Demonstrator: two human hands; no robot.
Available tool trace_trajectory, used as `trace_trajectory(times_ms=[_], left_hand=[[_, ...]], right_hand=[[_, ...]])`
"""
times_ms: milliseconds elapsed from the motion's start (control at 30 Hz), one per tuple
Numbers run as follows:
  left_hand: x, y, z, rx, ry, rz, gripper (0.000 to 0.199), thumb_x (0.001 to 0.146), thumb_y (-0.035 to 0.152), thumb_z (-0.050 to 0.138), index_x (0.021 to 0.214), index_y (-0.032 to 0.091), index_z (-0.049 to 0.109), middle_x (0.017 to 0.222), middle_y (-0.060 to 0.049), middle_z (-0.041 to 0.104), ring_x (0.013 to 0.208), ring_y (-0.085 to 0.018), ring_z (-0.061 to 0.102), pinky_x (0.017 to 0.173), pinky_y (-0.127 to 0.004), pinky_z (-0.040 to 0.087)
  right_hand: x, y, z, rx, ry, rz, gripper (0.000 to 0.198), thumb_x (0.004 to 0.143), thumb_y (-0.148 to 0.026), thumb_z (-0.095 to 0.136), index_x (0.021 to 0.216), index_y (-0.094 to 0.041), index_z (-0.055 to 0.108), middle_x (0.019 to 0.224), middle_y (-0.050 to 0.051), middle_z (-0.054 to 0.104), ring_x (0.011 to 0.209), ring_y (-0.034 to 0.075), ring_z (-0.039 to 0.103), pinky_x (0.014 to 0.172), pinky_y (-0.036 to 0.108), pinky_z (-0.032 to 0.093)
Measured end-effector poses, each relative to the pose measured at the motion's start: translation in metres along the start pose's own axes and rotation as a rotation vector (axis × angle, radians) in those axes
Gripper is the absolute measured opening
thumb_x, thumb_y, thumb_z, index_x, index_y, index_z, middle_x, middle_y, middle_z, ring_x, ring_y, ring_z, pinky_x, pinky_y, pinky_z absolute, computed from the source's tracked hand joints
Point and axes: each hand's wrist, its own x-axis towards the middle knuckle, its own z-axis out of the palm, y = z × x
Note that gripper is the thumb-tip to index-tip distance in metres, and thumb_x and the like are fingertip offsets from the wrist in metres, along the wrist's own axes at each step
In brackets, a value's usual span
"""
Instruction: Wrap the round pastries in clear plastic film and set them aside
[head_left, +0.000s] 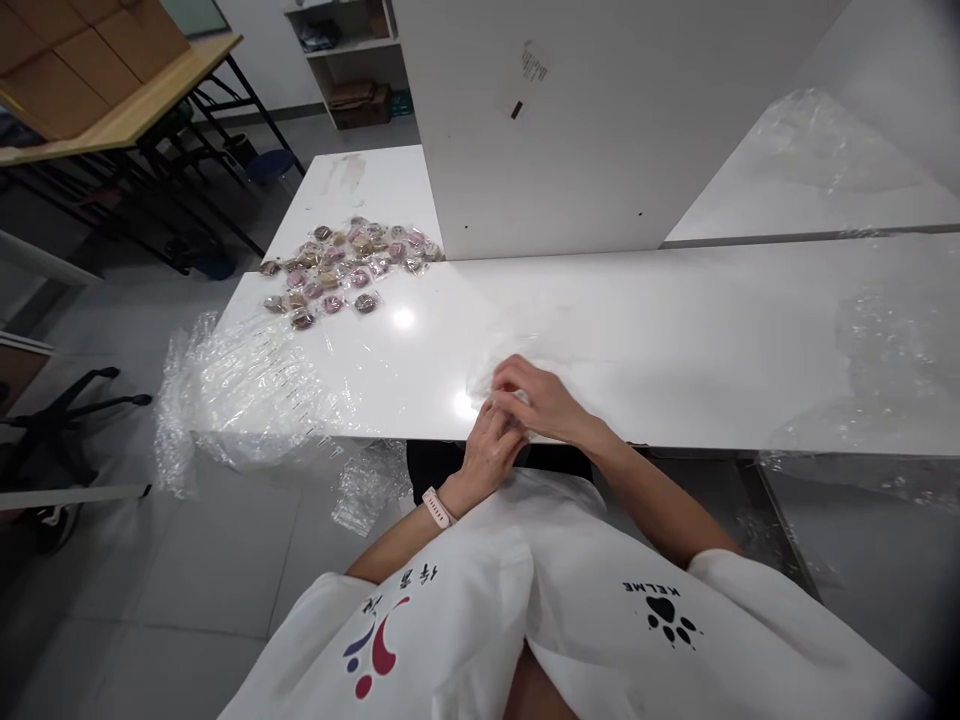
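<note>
Close to the table's front edge, my left hand (493, 452) and my right hand (544, 400) meet over a thin clear plastic bag (484, 378). The fingers of my left hand are curled closed at the bag's near side. My right hand lies above it, its thumb and fingers pinched on the plastic. Whatever may be inside the bag is hidden by my fingers and by glare. To the left, a spread of small round individually wrapped cakes (365, 303), brown, pink and tan, lies apart from both hands.
A pile of clear plastic bags (259, 385) hangs over the white table's (637, 340) left front edge. More clear plastic sheeting (900, 350) lies at the right. A tall white panel (570, 150) stands at the back. Behind are a wooden-topped table (150, 105) and a black chair base (82, 405).
</note>
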Motion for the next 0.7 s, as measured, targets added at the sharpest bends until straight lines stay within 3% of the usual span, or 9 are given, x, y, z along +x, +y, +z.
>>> trace_trajectory(times_ms=[133,233,367,467,600,700], left_hand=[[-0.007,-0.01,0.005,0.014,0.035,-0.025,0.029,0.097,0.027,0.045,0.113,0.026,0.07,0.117,-0.014,0.061,0.118,-0.031,0.055,0.099,-0.052,0.048],[-0.011,-0.012,0.007,0.094,0.146,0.04,0.028,0.098,0.023,0.046,0.117,0.025,0.066,0.118,-0.013,0.062,0.117,-0.027,0.057,0.1,-0.047,0.049],[-0.011,-0.006,0.003,0.359,0.319,0.167,0.031,0.093,0.015,0.053,0.123,0.018,0.058,0.128,-0.016,0.058,0.127,-0.028,0.052,0.101,-0.046,0.05],[-0.007,0.003,-0.002,0.516,0.259,0.181,0.039,0.091,0.013,0.053,0.13,0.016,0.054,0.138,-0.018,0.055,0.135,-0.031,0.045,0.108,-0.051,0.044],[0.002,0.006,-0.006,0.583,0.135,0.116,0.046,0.091,0.014,0.051,0.137,0.016,0.048,0.139,-0.015,0.057,0.133,-0.029,0.049,0.116,-0.055,0.034],[0.015,0.005,-0.011,0.547,0.059,0.059,0.043,0.09,0.009,0.051,0.132,0.016,0.054,0.131,-0.014,0.063,0.123,-0.028,0.057,0.109,-0.05,0.043]], right_hand=[[0.035,0.018,0.021,0.05,-0.323,0.043,0.008,0.085,-0.02,0.057,0.08,-0.019,0.063,0.089,0.002,0.063,0.078,0.014,0.055,0.071,0.028,0.044],[0.048,0.031,0.028,0.154,-0.435,0.156,0.005,0.078,-0.02,0.063,0.078,-0.018,0.067,0.08,0.0,0.065,0.07,0.012,0.055,0.063,0.025,0.041],[0.053,0.042,0.027,0.234,-0.463,0.218,0.007,0.076,-0.022,0.067,0.081,-0.017,0.069,0.078,0.001,0.066,0.072,0.013,0.057,0.064,0.025,0.042],[0.053,0.053,0.022,0.423,-0.48,0.253,0.019,0.082,-0.028,0.065,0.095,-0.016,0.071,0.088,0.004,0.069,0.079,0.014,0.061,0.073,0.028,0.047],[0.047,0.067,0.016,0.785,-0.396,0.351,0.036,0.086,-0.042,0.064,0.113,-0.017,0.068,0.109,0.008,0.07,0.098,0.016,0.064,0.093,0.036,0.049],[0.046,0.062,0.011,0.798,-0.35,0.352,0.04,0.083,-0.046,0.07,0.11,-0.017,0.07,0.111,0.009,0.07,0.107,0.02,0.063,0.1,0.04,0.046]])
